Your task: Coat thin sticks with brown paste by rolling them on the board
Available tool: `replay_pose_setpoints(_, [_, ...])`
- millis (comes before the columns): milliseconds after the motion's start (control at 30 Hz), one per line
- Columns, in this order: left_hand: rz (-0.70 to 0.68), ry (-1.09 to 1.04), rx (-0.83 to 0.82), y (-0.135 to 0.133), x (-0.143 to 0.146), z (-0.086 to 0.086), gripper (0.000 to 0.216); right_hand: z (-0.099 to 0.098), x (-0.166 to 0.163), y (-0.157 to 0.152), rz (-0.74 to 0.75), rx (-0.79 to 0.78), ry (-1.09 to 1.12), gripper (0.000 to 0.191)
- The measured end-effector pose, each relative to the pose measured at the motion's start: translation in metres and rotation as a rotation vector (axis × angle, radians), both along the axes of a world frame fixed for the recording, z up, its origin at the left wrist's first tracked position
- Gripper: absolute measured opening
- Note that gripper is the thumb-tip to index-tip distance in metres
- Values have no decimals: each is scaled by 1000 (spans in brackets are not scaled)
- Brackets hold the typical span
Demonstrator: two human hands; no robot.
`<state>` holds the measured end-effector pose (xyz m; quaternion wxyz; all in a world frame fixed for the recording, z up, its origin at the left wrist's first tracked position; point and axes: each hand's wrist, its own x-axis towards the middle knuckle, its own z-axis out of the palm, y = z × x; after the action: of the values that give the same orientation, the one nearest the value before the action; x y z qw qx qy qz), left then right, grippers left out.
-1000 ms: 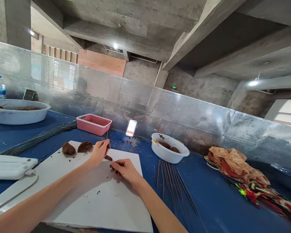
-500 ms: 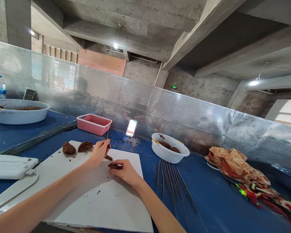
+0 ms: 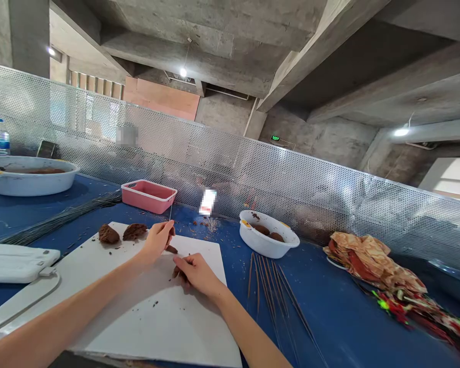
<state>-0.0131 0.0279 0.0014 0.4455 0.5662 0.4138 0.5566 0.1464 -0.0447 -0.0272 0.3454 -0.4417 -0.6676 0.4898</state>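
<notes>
Brown paste [image 3: 175, 272]: our small piece sits on the far half of the board, under the right hand's fingers; 1 more sliver [image 3: 171, 249] lies just beside it.
Desk: a blue top [image 3: 329, 327], with a perforated metal screen [image 3: 291, 199] along the far edge.
Far left corner: a wide pale basin [image 3: 28, 185] holding more paste.
Far edge: a pink tray [image 3: 147, 203], left of centre.
Right of the board: a white bowl [image 3: 261, 246] with lumps inside, and loose brown sticks [image 3: 268, 291] nearer the near edge.
Right end: a crumpled patterned cloth [image 3: 371, 260].
Board: a white cutting board [image 3: 149, 327] at the near edge, with 2 paste lumps [image 3: 109, 234] at its far left.
Left hand [image 3: 158, 240]: fingers closed on a thin wire [image 3: 170, 212], held upright.
Right hand [image 3: 197, 273]: fingers curled, gripping the paste.
Step in hand: we judge it to be shaping paste close to the wire.
Next move: calls for a steady wire and paste kept within reach.
</notes>
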Motion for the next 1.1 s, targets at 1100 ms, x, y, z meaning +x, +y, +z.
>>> replay_pose_setpoints(1100, [-20,-3,-35,-9,3,6,41,6,-4,-4,-89,2,162,29])
